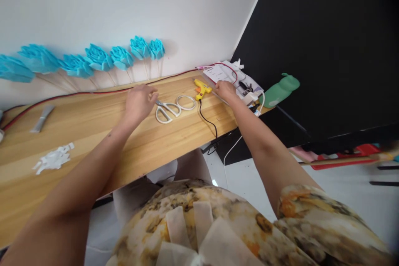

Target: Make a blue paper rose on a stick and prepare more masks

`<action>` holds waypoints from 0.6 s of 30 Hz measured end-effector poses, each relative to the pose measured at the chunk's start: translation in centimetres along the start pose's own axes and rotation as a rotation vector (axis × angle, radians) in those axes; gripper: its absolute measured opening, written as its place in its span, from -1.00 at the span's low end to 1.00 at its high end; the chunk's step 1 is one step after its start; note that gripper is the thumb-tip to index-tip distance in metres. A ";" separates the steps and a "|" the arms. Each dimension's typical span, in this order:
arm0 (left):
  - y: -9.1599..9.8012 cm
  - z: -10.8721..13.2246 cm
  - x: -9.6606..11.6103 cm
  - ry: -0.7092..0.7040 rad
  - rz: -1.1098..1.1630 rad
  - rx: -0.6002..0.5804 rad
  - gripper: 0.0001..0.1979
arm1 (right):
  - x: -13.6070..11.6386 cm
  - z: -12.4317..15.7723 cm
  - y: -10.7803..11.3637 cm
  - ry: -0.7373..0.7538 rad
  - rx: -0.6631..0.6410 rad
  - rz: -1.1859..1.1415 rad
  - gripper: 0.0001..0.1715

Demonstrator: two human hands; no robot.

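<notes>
My left hand (140, 102) is over the desk with its fingers curled in; what they hold, if anything, is hidden. Right beside its fingertips lie white-handled scissors (168, 112), their blades mostly covered by the hand. A pale ring-shaped roll (186, 103) rests against the scissors' handles. Farther right is a yellow hot glue gun (202, 88) with an orange trigger and a black cord. Close behind the glue gun, my right hand (226, 90) is closed at the edge of a clear sleeve with papers (216, 75). I cannot make out what is in its fingers.
Several blue flowers on thin sticks (99, 57) lean against the wall. A red and black cable (102, 90) runs along the back of the wooden desk (174, 141). White scraps (54, 158) and a grey strip (43, 118) lie left. A green bottle (279, 90) stands right.
</notes>
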State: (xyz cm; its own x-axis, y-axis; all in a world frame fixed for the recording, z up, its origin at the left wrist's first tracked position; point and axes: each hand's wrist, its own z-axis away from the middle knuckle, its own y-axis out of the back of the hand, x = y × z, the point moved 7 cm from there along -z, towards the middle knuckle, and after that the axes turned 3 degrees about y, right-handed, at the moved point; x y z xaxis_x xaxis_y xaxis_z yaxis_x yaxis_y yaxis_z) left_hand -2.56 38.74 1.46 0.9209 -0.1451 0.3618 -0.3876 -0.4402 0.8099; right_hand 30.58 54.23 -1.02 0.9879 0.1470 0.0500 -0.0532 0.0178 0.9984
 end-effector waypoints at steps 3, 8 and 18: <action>1.4 2.2 -3.4 0.056 -0.024 0.014 -0.70 | -0.8 0.6 1.0 0.020 0.060 -0.014 -0.55; 1.8 4.6 -5.1 0.057 -0.047 -0.010 -0.69 | -5.0 5.6 3.1 0.205 0.158 -0.150 -0.61; -0.7 7.3 -2.2 -0.100 0.015 -0.301 -0.70 | -7.3 12.2 -0.6 0.227 -0.068 0.047 -0.57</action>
State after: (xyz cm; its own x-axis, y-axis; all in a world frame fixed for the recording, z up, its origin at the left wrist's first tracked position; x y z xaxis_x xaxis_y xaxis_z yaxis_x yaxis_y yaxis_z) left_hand -4.02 32.95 -3.27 0.9088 -0.2425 0.3395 -0.3823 -0.1579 0.9105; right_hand 25.23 41.06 -1.68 0.9265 0.3674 0.0812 -0.1152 0.0717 0.9907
